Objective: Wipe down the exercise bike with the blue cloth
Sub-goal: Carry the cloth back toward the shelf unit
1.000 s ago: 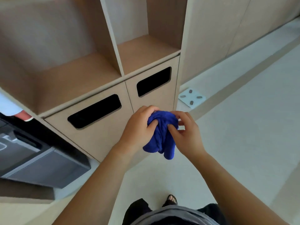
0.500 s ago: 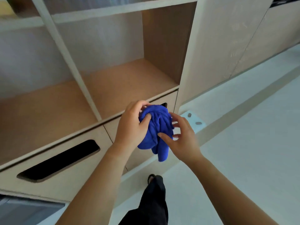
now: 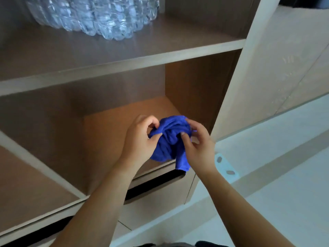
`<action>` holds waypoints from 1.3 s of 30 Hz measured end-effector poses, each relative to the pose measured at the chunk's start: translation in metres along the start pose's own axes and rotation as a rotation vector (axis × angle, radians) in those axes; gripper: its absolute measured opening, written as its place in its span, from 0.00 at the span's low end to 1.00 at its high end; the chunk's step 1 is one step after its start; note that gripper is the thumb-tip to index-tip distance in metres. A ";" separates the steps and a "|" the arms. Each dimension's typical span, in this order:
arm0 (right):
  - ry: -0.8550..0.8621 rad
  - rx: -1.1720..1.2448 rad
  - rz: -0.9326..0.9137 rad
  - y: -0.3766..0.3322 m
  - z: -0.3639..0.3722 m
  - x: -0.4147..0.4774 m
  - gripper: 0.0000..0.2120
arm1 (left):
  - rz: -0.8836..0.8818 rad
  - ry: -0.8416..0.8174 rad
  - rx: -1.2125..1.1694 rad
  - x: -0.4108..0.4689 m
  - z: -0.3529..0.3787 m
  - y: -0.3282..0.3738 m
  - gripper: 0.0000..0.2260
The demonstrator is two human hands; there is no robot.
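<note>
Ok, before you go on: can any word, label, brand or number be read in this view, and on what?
No text can be read here.
blue cloth, gripped by the left hand and right hand: plain, no tag showing.
wrapped bottles on the upper shelf: blurred, no label legible.
floor plate: dark oval marks only, no writing.

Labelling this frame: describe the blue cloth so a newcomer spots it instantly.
Start at the wooden shelf unit: before its lower open compartment, the left hand and right hand meet. Bunched between them is the blue cloth, the only vivid blue thing in view.
</note>
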State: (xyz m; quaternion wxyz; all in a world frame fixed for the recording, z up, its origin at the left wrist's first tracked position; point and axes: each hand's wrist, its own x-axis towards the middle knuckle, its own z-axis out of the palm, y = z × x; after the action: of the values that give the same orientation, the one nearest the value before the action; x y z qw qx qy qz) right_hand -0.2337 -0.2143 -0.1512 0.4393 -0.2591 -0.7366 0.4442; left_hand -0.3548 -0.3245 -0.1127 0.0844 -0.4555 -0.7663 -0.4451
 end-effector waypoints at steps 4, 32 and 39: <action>-0.176 0.011 0.028 0.029 0.019 0.029 0.19 | -0.102 -0.071 0.073 0.008 0.022 -0.021 0.15; -0.964 -0.441 -0.187 0.102 0.018 0.091 0.16 | -0.720 -0.078 0.503 -0.019 0.115 -0.021 0.18; -0.816 -0.273 -0.274 0.087 0.028 0.104 0.18 | -0.597 0.156 0.622 -0.004 0.102 -0.020 0.17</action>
State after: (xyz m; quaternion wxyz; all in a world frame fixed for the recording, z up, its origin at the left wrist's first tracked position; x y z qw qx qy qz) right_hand -0.3086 -0.1053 -0.1905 0.1296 -0.0185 -0.9289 0.3465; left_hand -0.3396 -0.2538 -0.1869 0.1428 -0.1322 -0.9533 -0.2310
